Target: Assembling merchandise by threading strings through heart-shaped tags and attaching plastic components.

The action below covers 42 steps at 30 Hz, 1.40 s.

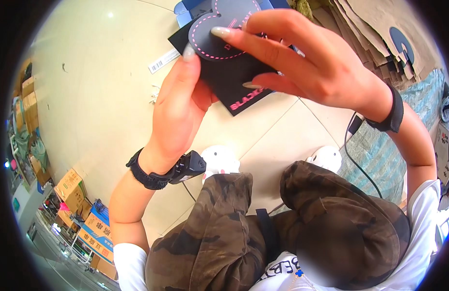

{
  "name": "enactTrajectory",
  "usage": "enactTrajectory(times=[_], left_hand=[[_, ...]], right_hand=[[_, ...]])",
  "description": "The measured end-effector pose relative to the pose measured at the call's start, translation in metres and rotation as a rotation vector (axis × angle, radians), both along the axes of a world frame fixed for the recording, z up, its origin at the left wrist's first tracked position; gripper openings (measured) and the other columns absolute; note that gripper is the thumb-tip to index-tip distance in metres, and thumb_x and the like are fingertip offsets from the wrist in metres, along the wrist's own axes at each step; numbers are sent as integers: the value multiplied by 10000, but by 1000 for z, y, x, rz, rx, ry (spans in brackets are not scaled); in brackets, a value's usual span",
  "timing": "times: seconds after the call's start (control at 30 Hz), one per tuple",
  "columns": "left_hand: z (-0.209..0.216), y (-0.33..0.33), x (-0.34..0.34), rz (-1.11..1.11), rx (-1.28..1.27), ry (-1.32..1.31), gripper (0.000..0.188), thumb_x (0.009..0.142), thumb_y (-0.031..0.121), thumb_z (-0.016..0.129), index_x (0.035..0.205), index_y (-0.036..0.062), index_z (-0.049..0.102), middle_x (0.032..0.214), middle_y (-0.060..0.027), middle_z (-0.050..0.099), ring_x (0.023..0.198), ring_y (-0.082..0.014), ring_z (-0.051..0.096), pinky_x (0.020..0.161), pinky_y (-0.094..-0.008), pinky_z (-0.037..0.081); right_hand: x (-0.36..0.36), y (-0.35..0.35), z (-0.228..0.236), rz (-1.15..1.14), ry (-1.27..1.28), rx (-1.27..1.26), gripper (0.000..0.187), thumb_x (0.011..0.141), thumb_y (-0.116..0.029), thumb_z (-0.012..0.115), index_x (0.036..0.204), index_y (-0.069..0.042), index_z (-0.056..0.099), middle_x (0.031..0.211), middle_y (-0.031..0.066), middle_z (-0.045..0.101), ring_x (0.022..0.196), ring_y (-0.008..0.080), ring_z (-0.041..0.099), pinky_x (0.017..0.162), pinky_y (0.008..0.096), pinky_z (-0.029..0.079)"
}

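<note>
My left hand [178, 104] is closed at the left side of a black square card [229, 85] with pink lettering, tilted so one corner points down. Against its upper part lies a dark grey heart-shaped tag [205, 36] with a pink dashed border and a small hole at its notch. My left thumb presses on the heart's lower left edge. Above them, my right hand [316, 63] has its fingers spread. Its index fingertip touches the heart's face, and its thumb is over the card's lower right part. The left fingers are mostly hidden behind the card.
A blue box [185, 14] stands on the tiled floor beyond my hands, with a white barcode label [162, 62] nearby. Brown paper sheets [375, 43] are stacked at the far right. A black cable [349, 150] crosses a bluish woven sheet [379, 160]. Cardboard boxes [74, 194] line the left.
</note>
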<state>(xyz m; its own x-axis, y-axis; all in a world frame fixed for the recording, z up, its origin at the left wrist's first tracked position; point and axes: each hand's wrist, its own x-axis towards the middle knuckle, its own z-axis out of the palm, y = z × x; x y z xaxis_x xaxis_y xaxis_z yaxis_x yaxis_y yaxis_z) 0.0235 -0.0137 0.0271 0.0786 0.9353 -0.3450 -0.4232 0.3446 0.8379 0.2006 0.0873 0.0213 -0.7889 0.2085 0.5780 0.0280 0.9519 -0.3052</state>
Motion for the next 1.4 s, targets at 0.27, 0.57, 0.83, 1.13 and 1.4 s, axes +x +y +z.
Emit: enactTrajectory(times=[0.27, 0.57, 0.83, 1.13, 1.4], left_hand=[[3, -2, -1, 114, 134, 258, 271, 885, 226, 486, 1043, 13, 541, 900, 12, 562, 798, -39, 487, 715, -181, 396], [11, -6, -16, -123, 193, 445, 320, 911, 166, 402, 1180, -6, 420, 1141, -87, 501, 1028, -154, 481, 895, -286, 370], [14, -3, 7, 15, 242, 306, 229, 880, 164, 493, 1034, -1, 531, 938, -18, 563, 854, -71, 486, 765, -202, 393], [4, -6, -8, -115, 163, 338, 291, 911, 195, 413, 1117, 1, 482, 1079, -61, 527, 973, -112, 489, 860, -258, 380], [-2, -3, -1, 2, 195, 368, 270, 894, 226, 468, 1019, 7, 565, 836, 35, 537, 721, -19, 440, 640, -159, 356]], right_hand=[[8, 2, 13, 92, 6, 126, 435, 626, -67, 697, 1034, 1, 561, 973, 133, 501, 738, 217, 542, 614, 280, 462], [2, 17, 33, 15, -385, -635, 261, 784, -232, 614, 663, -17, 530, 479, 26, 468, 400, 117, 451, 395, 231, 361], [-4, -9, 14, -232, -262, -831, 280, 793, -215, 615, 656, 30, 618, 501, 55, 552, 434, 69, 525, 392, 187, 382], [-6, -10, 13, -212, -268, -928, 279, 803, -232, 603, 691, 22, 629, 516, 45, 557, 457, 54, 523, 403, 189, 379], [-7, -8, 14, -198, -310, -959, 319, 817, -258, 587, 678, 27, 618, 495, 19, 534, 436, 30, 478, 391, 179, 347]])
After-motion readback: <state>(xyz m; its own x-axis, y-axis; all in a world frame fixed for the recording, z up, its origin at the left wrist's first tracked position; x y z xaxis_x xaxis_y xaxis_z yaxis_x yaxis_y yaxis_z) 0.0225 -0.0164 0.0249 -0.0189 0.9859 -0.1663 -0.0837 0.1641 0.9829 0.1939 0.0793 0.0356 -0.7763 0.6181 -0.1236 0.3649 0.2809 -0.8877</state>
